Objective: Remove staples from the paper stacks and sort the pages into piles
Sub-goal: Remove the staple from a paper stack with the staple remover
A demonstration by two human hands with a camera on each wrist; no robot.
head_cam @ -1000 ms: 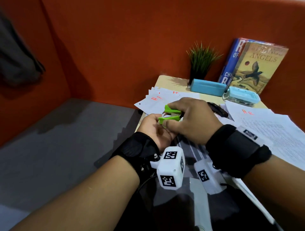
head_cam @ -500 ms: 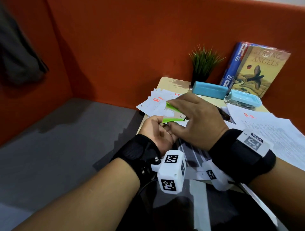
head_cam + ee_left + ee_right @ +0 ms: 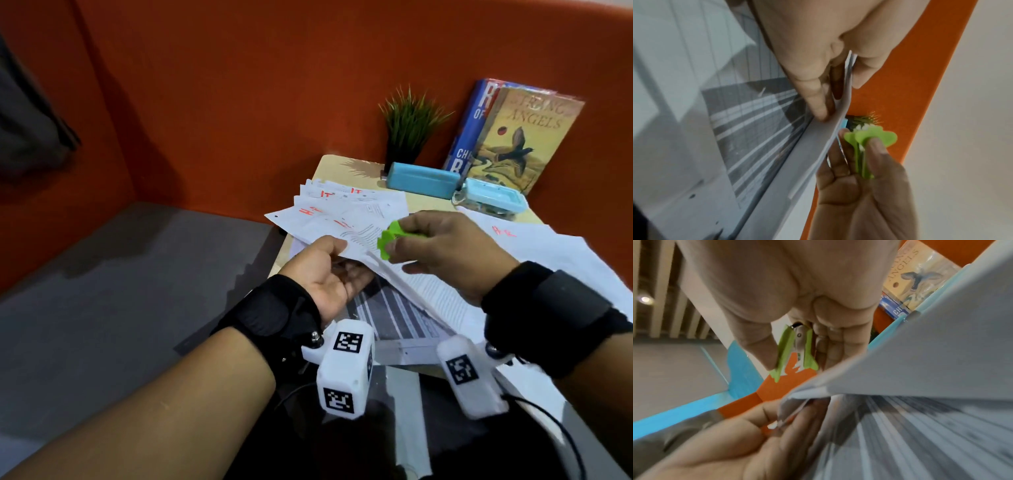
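Note:
My left hand (image 3: pixel 325 270) pinches the near corner of a lifted stack of printed pages (image 3: pixel 431 291) between thumb and fingers, palm up; the left wrist view shows the stack's edge (image 3: pixel 838 123) between them. My right hand (image 3: pixel 442 250) grips a green staple remover (image 3: pixel 390 240) just right of that corner, a little apart from the paper. In the right wrist view the remover (image 3: pixel 797 352) sits between thumb and fingers with its metal claws pointing away from the wrist. A fanned pile of pages with red marks (image 3: pixel 346 209) lies on the table's far left. More pages (image 3: pixel 555 253) lie at the right.
The small wooden table (image 3: pixel 342 168) stands against an orange wall. At its back are a potted plant (image 3: pixel 411 123), a blue case (image 3: pixel 423 180), a light blue box (image 3: pixel 493 200) and two leaning books (image 3: pixel 520 137). Grey floor lies to the left.
The two hands have drawn apart: the right hand has pulled the staple remover off the corner to the right, and the left hand has turned palm up, lifting the stack's corner.

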